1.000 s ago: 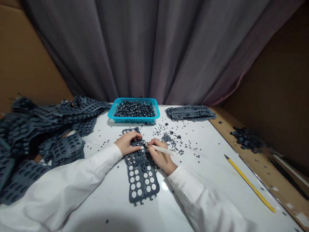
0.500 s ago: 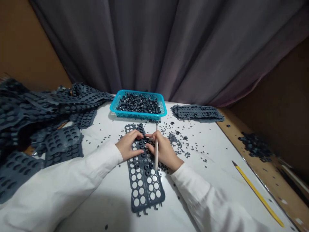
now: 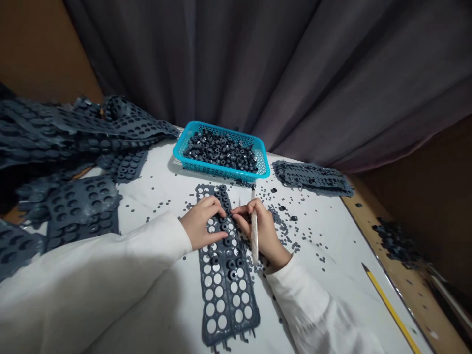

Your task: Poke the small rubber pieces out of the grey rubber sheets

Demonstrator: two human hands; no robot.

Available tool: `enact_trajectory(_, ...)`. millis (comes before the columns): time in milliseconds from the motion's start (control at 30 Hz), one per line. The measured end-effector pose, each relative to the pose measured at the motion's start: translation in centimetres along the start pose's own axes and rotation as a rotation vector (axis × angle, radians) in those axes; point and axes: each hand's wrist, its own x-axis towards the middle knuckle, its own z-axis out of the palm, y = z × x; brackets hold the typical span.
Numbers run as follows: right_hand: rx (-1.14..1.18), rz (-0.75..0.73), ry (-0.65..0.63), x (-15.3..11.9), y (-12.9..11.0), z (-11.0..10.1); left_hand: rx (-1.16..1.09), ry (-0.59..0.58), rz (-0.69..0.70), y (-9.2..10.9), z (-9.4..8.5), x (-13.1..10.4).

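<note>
A dark grey rubber sheet (image 3: 229, 300) with rows of round holes lies lengthwise before me; small ring-shaped rubber plugs (image 3: 232, 274) still sit in some of them. My left hand (image 3: 202, 223) rests on its left side, thumb and fingers apart, with plugs between the tips. My right hand (image 3: 264, 233) holds a white pencil-like stick (image 3: 254, 231) upright, dark end up, against the fingers. Its thumb and forefinger reach the sheet's right edge; whether they pinch a plug as well is too small to tell.
Behind the sheet stands a blue basket (image 3: 221, 167) full of loose plugs. Piled rubber sheets (image 3: 81, 201) fill the left, and a stack of stripped strips (image 3: 313, 178) lies back right. Small discs (image 3: 291, 236) are scattered about. A yellow pencil (image 3: 391, 307) lies right, near a scrap heap (image 3: 396, 241).
The view has shifted and tilted slightly. My right hand has drawn a little away from my left, and more of the sheet shows between them. The stick remains in my right hand.
</note>
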Motion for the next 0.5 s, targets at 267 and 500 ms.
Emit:
enact_trajectory(267,0.005,0.009,0.044,-0.04,0.06,0.04,0.042,-0.034,0.019,0.07,-0.11,0.12)
enact_trajectory(500,0.057,0.031,0.087,0.16,0.4,0.03,0.056,-0.063,-0.002,0.23,-0.24,0.26)
